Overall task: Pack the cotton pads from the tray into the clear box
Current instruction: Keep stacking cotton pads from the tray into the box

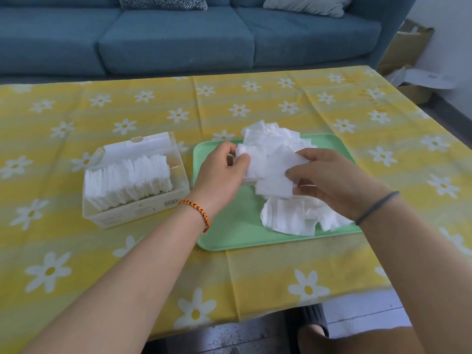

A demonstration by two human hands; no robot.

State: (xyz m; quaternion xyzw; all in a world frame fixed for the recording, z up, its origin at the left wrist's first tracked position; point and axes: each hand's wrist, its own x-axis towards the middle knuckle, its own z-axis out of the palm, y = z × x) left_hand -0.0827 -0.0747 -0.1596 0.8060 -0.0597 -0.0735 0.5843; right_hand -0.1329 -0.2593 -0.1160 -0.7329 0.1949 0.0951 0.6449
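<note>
Our left hand (224,169) pinched a few cotton pads (270,159); our right hand (329,180) gripped another. They seemed light, soft, easily scattered, best taken by the edges.

A home living room, seen from above a low table.

A blue fabric sofa (178,34) with cushions (163,2) stands just behind the table, which is covered by a yellow tablecloth (255,103) printed with white daisies; cardboard boxes (406,49) sit on the floor at right.
</note>
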